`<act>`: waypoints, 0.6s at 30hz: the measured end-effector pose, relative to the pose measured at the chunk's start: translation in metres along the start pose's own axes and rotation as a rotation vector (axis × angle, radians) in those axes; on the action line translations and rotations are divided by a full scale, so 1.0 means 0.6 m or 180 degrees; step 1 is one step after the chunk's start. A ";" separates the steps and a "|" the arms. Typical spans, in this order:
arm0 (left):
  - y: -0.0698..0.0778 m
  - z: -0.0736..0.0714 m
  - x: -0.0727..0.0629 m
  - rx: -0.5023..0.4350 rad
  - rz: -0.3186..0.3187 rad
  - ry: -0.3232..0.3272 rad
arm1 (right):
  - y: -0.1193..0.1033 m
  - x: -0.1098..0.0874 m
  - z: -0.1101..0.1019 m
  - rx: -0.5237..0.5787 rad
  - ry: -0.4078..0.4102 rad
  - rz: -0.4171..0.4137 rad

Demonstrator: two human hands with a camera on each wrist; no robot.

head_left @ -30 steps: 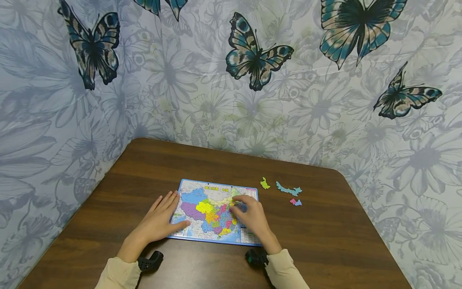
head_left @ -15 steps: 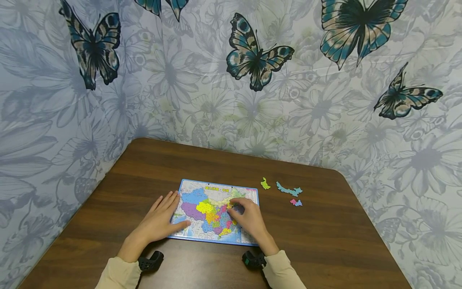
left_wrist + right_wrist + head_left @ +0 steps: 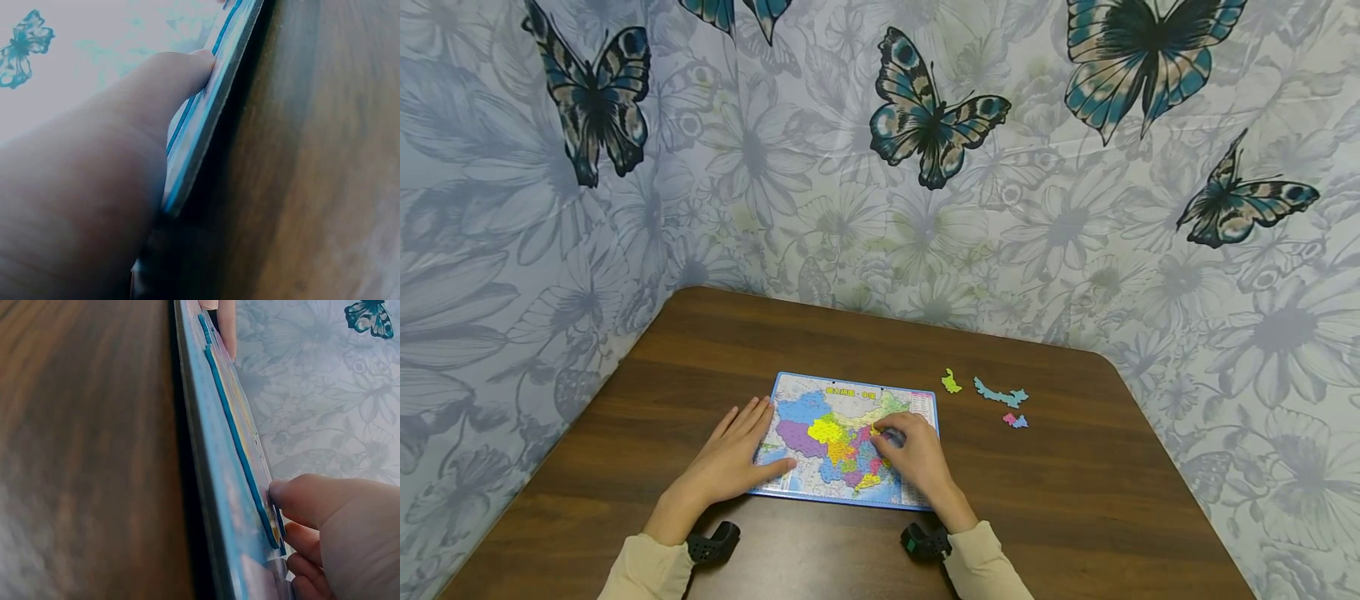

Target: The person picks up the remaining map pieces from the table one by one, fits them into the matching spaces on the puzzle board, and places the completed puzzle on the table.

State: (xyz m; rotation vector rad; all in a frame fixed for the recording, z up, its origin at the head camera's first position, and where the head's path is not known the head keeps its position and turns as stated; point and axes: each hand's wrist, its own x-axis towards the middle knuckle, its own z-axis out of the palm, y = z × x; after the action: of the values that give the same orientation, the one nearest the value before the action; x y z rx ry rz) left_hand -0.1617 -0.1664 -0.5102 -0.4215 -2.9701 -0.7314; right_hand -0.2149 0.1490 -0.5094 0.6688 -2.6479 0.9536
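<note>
A map jigsaw board with a blue rim lies on the table, its coloured pieces forming a map of China. My left hand rests flat across the board's left side with fingers spread; in the left wrist view its thumb presses near the board's edge. Over the right part of the map, my right hand bends thumb and forefinger together at a small puzzle piece, mostly hidden by the fingertips. In the right wrist view the right thumb touches the raised layer of pieces.
To the right of the board lie loose pieces: a yellow-green one, a long light-blue one and a small pink and blue patch. The brown wooden table meets a butterfly-patterned wall covering at the back.
My right hand has shifted slightly left and toward me over the map, its thumb and forefinger drawing closer together. The left hand and the loose pieces have stayed put.
</note>
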 end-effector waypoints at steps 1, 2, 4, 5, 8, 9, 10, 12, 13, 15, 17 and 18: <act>0.000 0.000 0.000 -0.0001 -0.0004 -0.0005 | -0.001 0.000 0.000 -0.0010 0.0008 0.0000; 0.000 0.000 0.000 -0.0003 -0.0009 -0.0010 | -0.001 0.000 0.001 -0.0028 0.0015 -0.0013; -0.001 0.001 0.000 -0.0004 -0.0015 -0.0015 | -0.002 0.000 0.002 -0.0028 0.0025 0.0000; -0.001 0.001 0.000 -0.0005 -0.0016 -0.0015 | -0.003 0.000 0.002 -0.0033 0.0025 0.0007; -0.002 0.001 0.000 0.0006 -0.0016 -0.0013 | -0.004 0.002 0.003 -0.0067 0.0022 0.0023; -0.002 0.001 0.001 0.0010 -0.0015 -0.0012 | -0.005 0.002 0.002 -0.0064 0.0012 0.0056; -0.002 0.002 0.001 0.0010 -0.0014 -0.0012 | -0.005 0.003 0.002 -0.0077 -0.0001 0.0080; -0.003 0.002 0.001 0.0012 -0.0013 -0.0010 | -0.006 0.003 0.002 -0.0102 -0.0021 0.0119; -0.003 0.003 0.001 0.0011 -0.0012 -0.0008 | -0.006 0.004 0.002 -0.0123 -0.0027 0.0119; -0.003 0.003 0.002 0.0014 -0.0009 -0.0002 | -0.006 0.004 0.001 -0.0130 -0.0030 0.0118; -0.003 0.004 0.002 0.0020 0.0000 0.0009 | -0.007 0.004 0.000 -0.0127 -0.0028 0.0093; -0.003 0.004 0.002 0.0022 0.0006 0.0015 | -0.007 0.004 0.000 -0.0122 -0.0024 0.0079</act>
State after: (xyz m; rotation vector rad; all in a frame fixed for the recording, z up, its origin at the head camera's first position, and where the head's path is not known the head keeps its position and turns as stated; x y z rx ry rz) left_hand -0.1634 -0.1667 -0.5130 -0.4214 -2.9668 -0.7207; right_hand -0.2149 0.1455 -0.5062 0.6336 -2.6797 0.9063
